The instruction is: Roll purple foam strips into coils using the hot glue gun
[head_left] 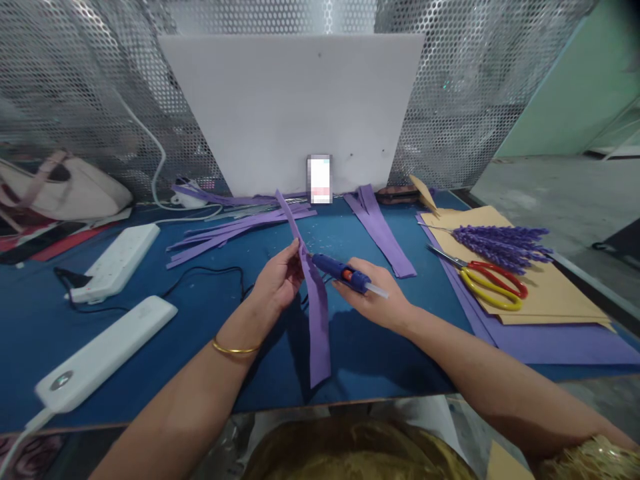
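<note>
My left hand [280, 277] pinches a long purple paper strip [317, 313] that runs from the back of the table down toward me. My right hand [375, 297] grips a blue glue gun [340, 270], its nozzle pointing left at the strip close to my left fingers. A clear glue stick pokes out of the gun's back end. Both hands hover over the blue table [150, 333].
More purple strips [235, 227] lie behind my hands, another pile [383, 230] to the right. Red-and-yellow scissors [493, 283] and a purple paper lavender bunch [500, 243] rest on brown paper [540, 293]. Two white power strips [117, 260] [105, 353] lie at left. A white board [295, 113] stands behind.
</note>
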`<state>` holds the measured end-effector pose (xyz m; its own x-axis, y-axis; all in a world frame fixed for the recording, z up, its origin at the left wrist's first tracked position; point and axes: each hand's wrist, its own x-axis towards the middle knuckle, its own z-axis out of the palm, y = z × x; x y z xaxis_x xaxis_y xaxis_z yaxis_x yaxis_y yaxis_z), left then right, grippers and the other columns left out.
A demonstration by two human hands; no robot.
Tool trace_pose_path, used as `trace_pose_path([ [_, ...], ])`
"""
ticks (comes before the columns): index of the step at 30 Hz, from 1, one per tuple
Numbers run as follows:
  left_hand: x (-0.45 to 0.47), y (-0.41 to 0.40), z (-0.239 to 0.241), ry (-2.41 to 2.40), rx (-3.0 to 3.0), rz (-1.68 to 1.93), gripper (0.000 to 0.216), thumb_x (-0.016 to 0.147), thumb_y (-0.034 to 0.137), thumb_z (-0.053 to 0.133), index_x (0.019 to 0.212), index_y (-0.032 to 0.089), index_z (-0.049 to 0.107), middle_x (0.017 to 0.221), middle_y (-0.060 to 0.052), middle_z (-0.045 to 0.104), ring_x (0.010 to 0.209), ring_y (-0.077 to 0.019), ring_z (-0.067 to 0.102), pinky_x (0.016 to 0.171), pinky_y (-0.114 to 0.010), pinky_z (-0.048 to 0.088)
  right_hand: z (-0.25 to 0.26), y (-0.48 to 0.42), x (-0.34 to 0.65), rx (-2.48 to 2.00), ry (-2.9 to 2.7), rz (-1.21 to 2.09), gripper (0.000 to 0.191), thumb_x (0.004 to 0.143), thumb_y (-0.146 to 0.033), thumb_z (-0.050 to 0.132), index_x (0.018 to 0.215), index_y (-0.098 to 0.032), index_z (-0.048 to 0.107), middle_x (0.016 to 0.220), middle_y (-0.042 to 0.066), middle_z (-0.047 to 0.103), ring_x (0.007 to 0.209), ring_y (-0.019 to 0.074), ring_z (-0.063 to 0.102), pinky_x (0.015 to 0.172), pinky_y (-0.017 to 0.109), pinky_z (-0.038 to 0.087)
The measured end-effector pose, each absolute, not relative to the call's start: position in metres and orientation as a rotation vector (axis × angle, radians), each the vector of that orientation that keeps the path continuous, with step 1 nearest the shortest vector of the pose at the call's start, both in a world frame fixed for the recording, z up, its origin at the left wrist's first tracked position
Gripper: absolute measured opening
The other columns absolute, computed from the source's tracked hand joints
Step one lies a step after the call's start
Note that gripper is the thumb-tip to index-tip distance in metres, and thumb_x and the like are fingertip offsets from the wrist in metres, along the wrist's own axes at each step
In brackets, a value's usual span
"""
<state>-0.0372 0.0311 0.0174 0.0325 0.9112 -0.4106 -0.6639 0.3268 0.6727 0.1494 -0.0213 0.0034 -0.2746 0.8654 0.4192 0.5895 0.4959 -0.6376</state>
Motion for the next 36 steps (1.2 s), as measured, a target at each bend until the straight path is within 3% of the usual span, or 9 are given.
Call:
trace_pose_path([
  [8,-0.0405,0.0324,0.0161,0.902,0.362,1.222,0.016,0.085,0.018,0.073,0.073,0.013,0.063,0.059,0.001,0.065,0.048,-0.0092,0.06,0.048,-0.018,0.047,0.0037,-0.0206,0.1492,-1.184,-1.983,0.47,0.027,0.088,-0.041,0.055,0.074,-0.023,0.041,0.07,-0.001,0.05,0.061,0.0139,0.044,0.057,0.026,0.03],
  [14,-0.0377,0.031,0.0212,0.913,0.323,1.27,0.021,0.091,0.017,0.065,0.071,0.013,0.063,0.056,0.001,0.063,0.045,-0.0081,0.058,0.045,-0.018,0.046,0.0054,-0.0215,0.1492,-1.191,-1.989,0.495,0.026,0.087,-0.041,0.055,0.074,-0.023,0.041,0.069,-0.001,0.049,0.061,0.0139,0.044,0.057,0.026,0.029],
  [36,-0.0395,0.0346,0.0245,0.92,0.283,1.327,0.022,0.096,0.018,0.059,0.075,0.013,0.062,0.055,0.002,0.063,0.044,-0.009,0.059,0.048,-0.02,0.05,0.0072,-0.0234,0.1491,-1.168,-1.992,0.55,0.027,0.086,-0.041,0.056,0.072,-0.023,0.041,0.069,-0.002,0.049,0.06,0.0136,0.044,0.057,0.026,0.03],
])
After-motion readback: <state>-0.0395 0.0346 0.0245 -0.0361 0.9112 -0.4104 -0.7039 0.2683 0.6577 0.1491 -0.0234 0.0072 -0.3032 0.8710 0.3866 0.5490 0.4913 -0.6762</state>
